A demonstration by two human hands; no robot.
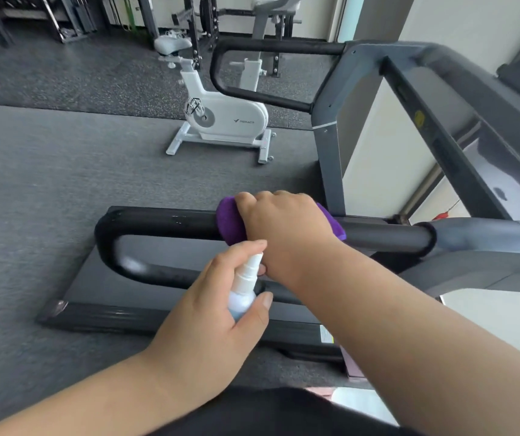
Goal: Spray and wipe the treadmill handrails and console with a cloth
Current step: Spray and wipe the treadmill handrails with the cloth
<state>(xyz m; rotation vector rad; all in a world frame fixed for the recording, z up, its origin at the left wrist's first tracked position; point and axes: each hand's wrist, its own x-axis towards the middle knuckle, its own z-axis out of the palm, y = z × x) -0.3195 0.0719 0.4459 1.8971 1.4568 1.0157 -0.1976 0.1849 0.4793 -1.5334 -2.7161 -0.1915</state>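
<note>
A purple cloth (pixel 229 220) is wrapped over the near black handrail (pixel 164 222) of the treadmill, and my right hand (pixel 284 225) grips the rail through it. Wet droplets shine on the rail left of the cloth. Just below, my left hand (pixel 208 322) holds a small white spray bottle (pixel 243 289) upright, its nozzle close to my right wrist and my index finger on top of the pump. The far handrail (pixel 271 47) loops at the top centre. The console (pixel 504 171) rises at the right, tilted and partly cut off.
The treadmill deck (pixel 145 316) lies under the near rail. A white exercise bike (pixel 221 118) stands on the grey floor beyond. Weight racks and dark frames line the back wall. A light wall and window strip are at the right behind the console.
</note>
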